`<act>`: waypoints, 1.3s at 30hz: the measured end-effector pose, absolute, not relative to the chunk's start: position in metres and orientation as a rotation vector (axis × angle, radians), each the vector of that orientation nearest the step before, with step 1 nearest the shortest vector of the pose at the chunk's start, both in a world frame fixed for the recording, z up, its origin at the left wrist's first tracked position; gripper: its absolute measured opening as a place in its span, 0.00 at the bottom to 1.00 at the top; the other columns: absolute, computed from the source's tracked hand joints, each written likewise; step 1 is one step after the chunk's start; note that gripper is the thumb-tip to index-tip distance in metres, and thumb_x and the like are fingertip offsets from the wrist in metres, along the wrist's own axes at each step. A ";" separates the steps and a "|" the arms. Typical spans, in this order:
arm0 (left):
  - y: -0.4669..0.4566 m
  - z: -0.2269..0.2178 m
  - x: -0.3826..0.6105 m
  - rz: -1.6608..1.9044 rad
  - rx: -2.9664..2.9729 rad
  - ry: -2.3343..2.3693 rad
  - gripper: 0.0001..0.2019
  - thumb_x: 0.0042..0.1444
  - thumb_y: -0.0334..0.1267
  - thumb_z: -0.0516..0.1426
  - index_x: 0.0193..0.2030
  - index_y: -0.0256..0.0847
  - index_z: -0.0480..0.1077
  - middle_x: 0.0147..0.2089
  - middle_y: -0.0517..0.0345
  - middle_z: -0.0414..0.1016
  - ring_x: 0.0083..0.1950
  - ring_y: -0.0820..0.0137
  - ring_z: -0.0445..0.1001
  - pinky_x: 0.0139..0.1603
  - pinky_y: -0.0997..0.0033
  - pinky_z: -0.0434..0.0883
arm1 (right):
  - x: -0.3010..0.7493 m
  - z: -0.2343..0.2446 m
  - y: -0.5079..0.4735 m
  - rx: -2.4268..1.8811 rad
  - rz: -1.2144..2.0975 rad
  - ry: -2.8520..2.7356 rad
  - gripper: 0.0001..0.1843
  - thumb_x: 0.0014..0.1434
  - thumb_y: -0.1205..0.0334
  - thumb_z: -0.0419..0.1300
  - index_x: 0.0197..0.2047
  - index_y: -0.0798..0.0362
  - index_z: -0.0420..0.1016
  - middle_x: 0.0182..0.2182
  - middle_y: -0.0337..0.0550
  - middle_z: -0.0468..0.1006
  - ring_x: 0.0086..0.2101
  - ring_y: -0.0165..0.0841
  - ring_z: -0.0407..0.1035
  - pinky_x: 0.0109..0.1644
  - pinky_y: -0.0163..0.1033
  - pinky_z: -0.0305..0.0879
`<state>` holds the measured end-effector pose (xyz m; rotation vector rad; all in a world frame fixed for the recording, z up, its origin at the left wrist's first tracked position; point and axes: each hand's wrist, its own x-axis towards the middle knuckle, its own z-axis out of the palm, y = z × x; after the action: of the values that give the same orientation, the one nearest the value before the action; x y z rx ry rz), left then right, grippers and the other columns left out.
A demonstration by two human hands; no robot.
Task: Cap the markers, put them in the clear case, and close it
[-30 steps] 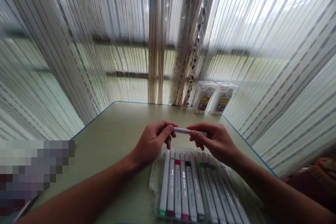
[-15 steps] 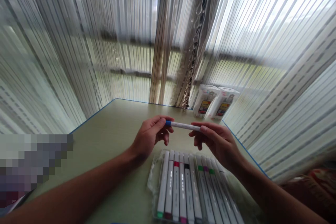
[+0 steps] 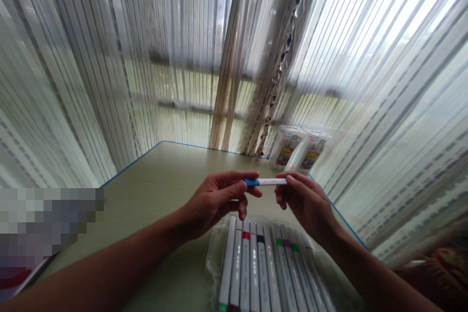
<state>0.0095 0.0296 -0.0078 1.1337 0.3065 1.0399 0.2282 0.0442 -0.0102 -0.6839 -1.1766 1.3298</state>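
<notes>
A white marker with a blue end point(image 3: 266, 182) is held level above the table between both hands. My left hand point(image 3: 219, 197) pinches its blue end with thumb and fingers. My right hand point(image 3: 305, 200) grips the other end of the barrel. Just below the hands lies an open clear case point(image 3: 214, 258) with a row of several white markers point(image 3: 256, 268) banded green, red, black and purple.
The pale green table point(image 3: 161, 180) has a blue edge and is ringed by sheer striped curtains point(image 3: 91, 83). Two clear marker boxes point(image 3: 298, 148) stand at the far right corner. A blurred patch covers the lower left.
The marker's blue end has come into view at my left fingertips. Both hands have shifted slightly right and apart along the barrel, and the view has tilted a little.
</notes>
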 end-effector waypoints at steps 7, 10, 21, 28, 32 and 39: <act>0.030 -0.008 0.010 1.041 1.088 0.340 0.12 0.59 0.34 0.57 0.49 0.35 0.74 0.39 0.46 0.77 0.27 0.76 0.70 0.29 0.71 0.71 | 0.229 -0.011 0.043 -0.684 1.312 -1.189 0.07 0.58 0.63 0.60 0.36 0.57 0.77 0.23 0.45 0.78 0.21 0.31 0.71 0.21 0.32 0.63; 0.031 -0.008 0.010 1.027 1.046 0.343 0.11 0.60 0.36 0.57 0.47 0.34 0.75 0.37 0.46 0.78 0.26 0.76 0.71 0.29 0.72 0.70 | 0.229 -0.011 0.042 -0.682 1.309 -1.203 0.07 0.58 0.63 0.60 0.36 0.57 0.77 0.23 0.45 0.78 0.21 0.31 0.71 0.21 0.32 0.63; 0.032 -0.008 0.011 1.064 1.111 0.564 0.15 0.54 0.37 0.62 0.45 0.30 0.76 0.35 0.46 0.78 0.24 0.78 0.69 0.28 0.73 0.68 | 0.228 -0.012 0.042 -0.714 1.218 -1.234 0.07 0.57 0.61 0.62 0.37 0.56 0.77 0.24 0.44 0.79 0.22 0.31 0.72 0.21 0.33 0.64; 0.035 -0.015 0.011 1.123 1.234 0.682 0.16 0.51 0.36 0.63 0.46 0.31 0.76 0.37 0.45 0.79 0.24 0.77 0.68 0.28 0.72 0.68 | 0.229 -0.012 0.041 -0.738 1.148 -1.296 0.07 0.59 0.61 0.60 0.38 0.55 0.77 0.25 0.44 0.78 0.22 0.31 0.71 0.22 0.34 0.64; 0.037 -0.015 0.012 1.134 1.281 0.744 0.14 0.50 0.37 0.64 0.43 0.31 0.76 0.33 0.50 0.78 0.24 0.76 0.69 0.26 0.73 0.68 | 0.228 -0.012 0.037 -0.770 1.061 -1.426 0.08 0.59 0.59 0.60 0.37 0.55 0.76 0.24 0.42 0.77 0.22 0.31 0.71 0.21 0.34 0.64; 0.035 -0.016 0.015 1.085 1.426 0.792 0.13 0.49 0.41 0.64 0.34 0.31 0.76 0.28 0.55 0.74 0.24 0.75 0.69 0.25 0.74 0.67 | 0.227 -0.013 0.029 -0.985 0.724 -1.858 0.09 0.57 0.57 0.64 0.34 0.55 0.79 0.21 0.41 0.76 0.21 0.29 0.68 0.24 0.33 0.64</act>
<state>0.0148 0.0351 -0.0162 1.4255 0.7920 1.0849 0.2266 0.0291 -0.0134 -0.9847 -1.8577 0.7239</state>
